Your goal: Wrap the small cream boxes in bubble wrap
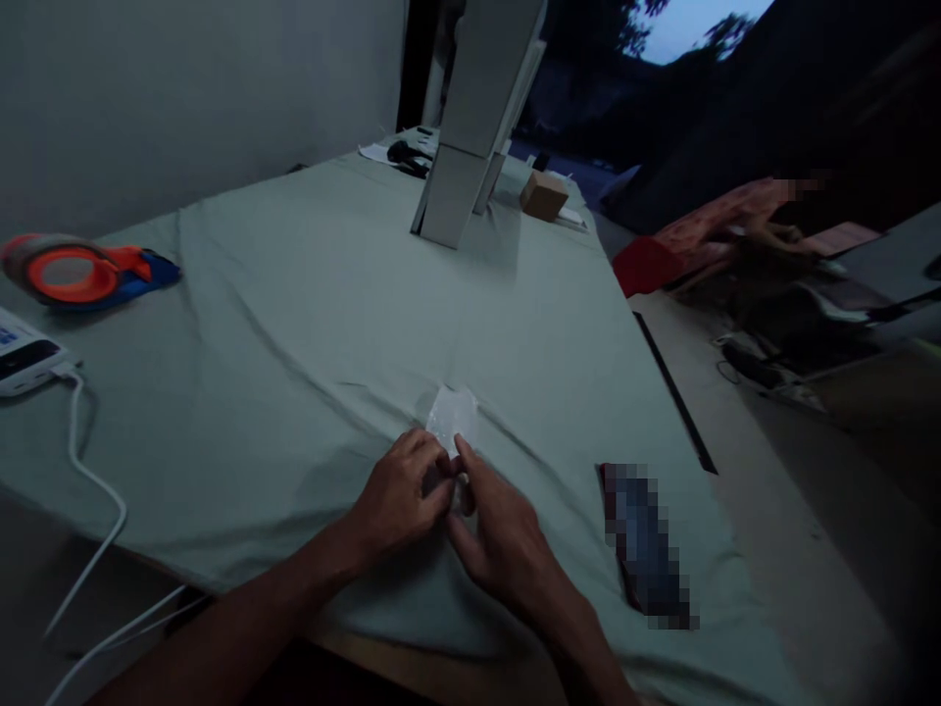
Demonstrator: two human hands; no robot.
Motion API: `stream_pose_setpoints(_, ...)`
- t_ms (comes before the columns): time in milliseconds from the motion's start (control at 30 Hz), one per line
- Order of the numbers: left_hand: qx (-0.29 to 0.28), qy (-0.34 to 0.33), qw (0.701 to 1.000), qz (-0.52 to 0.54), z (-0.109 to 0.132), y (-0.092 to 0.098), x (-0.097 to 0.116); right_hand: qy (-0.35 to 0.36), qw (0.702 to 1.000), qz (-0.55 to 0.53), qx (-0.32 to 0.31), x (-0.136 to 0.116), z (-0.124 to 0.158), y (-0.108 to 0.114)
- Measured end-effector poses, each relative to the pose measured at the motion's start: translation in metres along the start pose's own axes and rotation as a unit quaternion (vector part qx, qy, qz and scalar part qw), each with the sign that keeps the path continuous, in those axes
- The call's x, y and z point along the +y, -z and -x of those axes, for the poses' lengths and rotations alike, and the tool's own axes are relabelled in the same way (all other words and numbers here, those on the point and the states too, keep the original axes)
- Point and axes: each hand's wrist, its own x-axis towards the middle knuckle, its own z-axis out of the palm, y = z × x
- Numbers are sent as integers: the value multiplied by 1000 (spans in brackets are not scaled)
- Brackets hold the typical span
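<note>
A small translucent plastic bag lies on the cloth near the table's front edge, its far end pointing away from me. My left hand is closed on the bag's near end, thumb and fingers bent together. From the other side my right hand grips the same end, its fingertips almost meeting those of the left. Between the hands shows a crumpled, shiny part of the plastic. Whether anything is inside the bag I cannot make out.
A pale green cloth with creases covers the table. At left are an orange and blue tape dispenser and a white device with a cable. A blurred phone-like object lies right. White boxes and a cardboard box stand farther back.
</note>
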Motion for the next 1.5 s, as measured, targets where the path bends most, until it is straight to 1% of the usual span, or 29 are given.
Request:
stream_pose_setpoints(67,5,2,1000,-19,0,-2,0,-51,994,-92,5,8,-1,10)
stream_pose_setpoints(100,8,4,1000,-27,0,-3,1,-95,986,-136,22,14,-3,13)
stream_pose_setpoints(167,16,3,999,-36,0,-4,0,-189,957,-210,70,26,-9,18)
stream_pose_setpoints(200,19,2,999,-38,0,-4,0,-231,939,-241,83,32,-13,19)
stream_pose_setpoints(233,20,0,999,-38,0,-5,0,-267,922,-269,83,37,-18,18)
stream_pose_setpoints(300,21,-8,999,-38,0,-5,-2,-317,895,-310,57,44,-29,16)
stream_pose_setpoints(333,21,-12,999,-36,1,-6,-3,-330,886,-322,42,46,-35,14)
stream_pose_setpoints(400,21,-18,999,-33,1,-6,-5,-337,879,-336,23,47,-45,10)
stream_pose_setpoints(500,20,-14,999,-36,3,-7,-5,-318,875,-364,18,48,-58,5)
stream_pose_setpoints(600,17,-31,996,-85,5,-5,-2,-286,878,-384,24,51,-66,1)
stream_pose_setpoints(700,-10,-60,984,-165,6,-2,3,-249,898,-361,38,53,-70,-3)
stream_pose_setpoints(733,-19,-58,982,-177,5,-2,4,-233,906,-349,42,52,-70,-4)
stream_pose_setpoints(800,-21,-34,985,-168,3,-2,4,-199,928,-310,56,49,-66,-5)
stream_pose_setpoints(900,4,0,992,-127,1,-5,-1,-148,966,-191,95,40,-53,-6)
stream_pose_setpoints(967,36,11,991,-128,2,-7,-4,-91,982,-125,107,34,-40,-5)
stream_pose_setpoints(1067,98,16,983,-152,6,-6,-6,25,992,-85,90,30,-21,-2)
stream_pose_setpoints(1100,109,14,982,-153,7,-6,-6,56,993,-71,82,30,-16,-1)
stream_pose_setpoints(1167,100,11,986,-136,7,-3,-5,97,993,-38,62,29,-8,3)
stream_pose_setpoints(1300,24,22,997,-66,5,0,-6,119,992,24,22,23,6,7)
stream_pose_setpoints(1400,2,25,1000,-16,2,2,-7,115,991,62,32,21,9,1)
stream_pose_setpoints(1467,9,34,999,15,1,5,-6,96,994,25,55,23,6,-4)
stream_pose_setpoints(1500,10,42,998,36,0,7,-6,68,996,-14,63,24,4,-5)
